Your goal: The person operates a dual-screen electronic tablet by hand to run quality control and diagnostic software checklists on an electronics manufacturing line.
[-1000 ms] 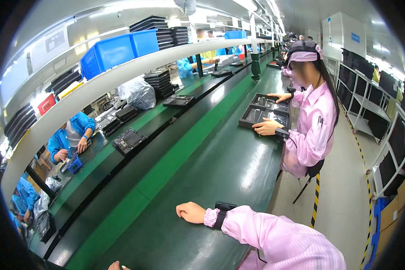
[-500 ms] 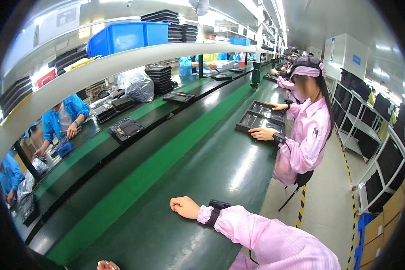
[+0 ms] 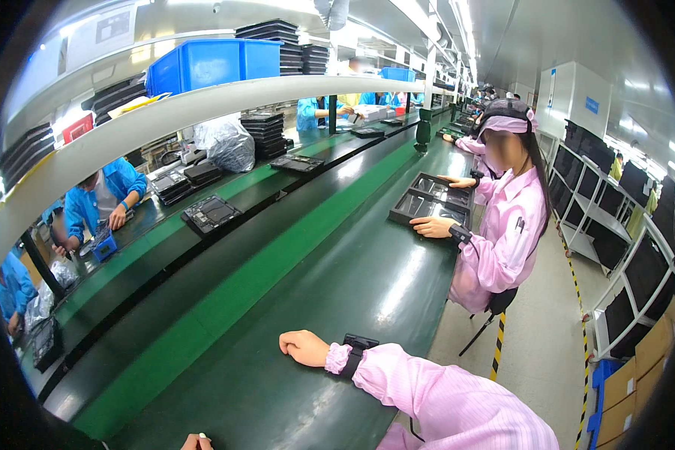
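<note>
My right hand point(image 3: 303, 348) rests loosely curled on the dark green bench point(image 3: 337, 285), with a black strap and small box point(image 3: 358, 349) round its pink-sleeved wrist. Its fingers bend down toward the surface, and nothing shows in them. At the lower edge, only the curled fingertips of my left hand point(image 3: 197, 442) come into view; the rest is cut off, and no object shows in them. Farther along the same side, a co-worker in pink lays both hands on a black two-part tray point(image 3: 431, 204) with glossy dark contents.
A bright green strip point(image 3: 225, 292) runs along the bench. Beyond it lie an opened device with bare inner parts point(image 3: 211, 215) and another point(image 3: 297, 163). A white rail point(image 3: 202, 88) with blue bins point(image 3: 210, 64) crosses above. Racks point(image 3: 600, 210) and cartons point(image 3: 637, 382) stand at right.
The view has shifted slightly. My right hand stays curled on the bench, a little farther left in the picture. My left fingertips show slightly farther right, at the lower edge.
</note>
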Tool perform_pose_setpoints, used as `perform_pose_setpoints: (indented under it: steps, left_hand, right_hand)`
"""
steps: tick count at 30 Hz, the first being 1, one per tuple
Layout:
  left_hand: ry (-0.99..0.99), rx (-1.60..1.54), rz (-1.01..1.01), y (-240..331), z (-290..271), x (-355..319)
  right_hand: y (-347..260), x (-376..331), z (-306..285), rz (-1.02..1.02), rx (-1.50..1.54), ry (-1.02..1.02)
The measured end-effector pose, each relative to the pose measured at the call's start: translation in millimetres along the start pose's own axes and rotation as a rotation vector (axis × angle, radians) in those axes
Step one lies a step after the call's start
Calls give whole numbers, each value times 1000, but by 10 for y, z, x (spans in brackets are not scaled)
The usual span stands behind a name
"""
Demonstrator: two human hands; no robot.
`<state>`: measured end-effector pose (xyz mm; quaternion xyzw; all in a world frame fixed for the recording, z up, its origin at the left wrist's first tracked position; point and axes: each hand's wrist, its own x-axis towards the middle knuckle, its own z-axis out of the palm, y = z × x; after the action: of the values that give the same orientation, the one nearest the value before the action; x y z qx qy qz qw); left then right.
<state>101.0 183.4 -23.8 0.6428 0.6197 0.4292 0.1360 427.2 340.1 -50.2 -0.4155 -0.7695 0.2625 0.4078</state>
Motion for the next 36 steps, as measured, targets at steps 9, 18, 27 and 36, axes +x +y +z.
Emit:
perform_pose_setpoints:
  steps: [9, 18, 27, 36]
  left_hand:
    - [-101, 50, 4, -64, 40, 7]
    - [-97, 41, -26, -89, 40, 9]
    - [-108, 75, -20, -104, 39, 13]
    - [-88, 68, 3, -101, 54, -2]
  right_hand:
    - [-57, -9, -44, 63, -20, -47]
    - [3, 9, -10, 24, -51, -61]
    - [26, 3, 5, -30, -40, -26]
    - [32, -8, 6, -36, -51, -34]
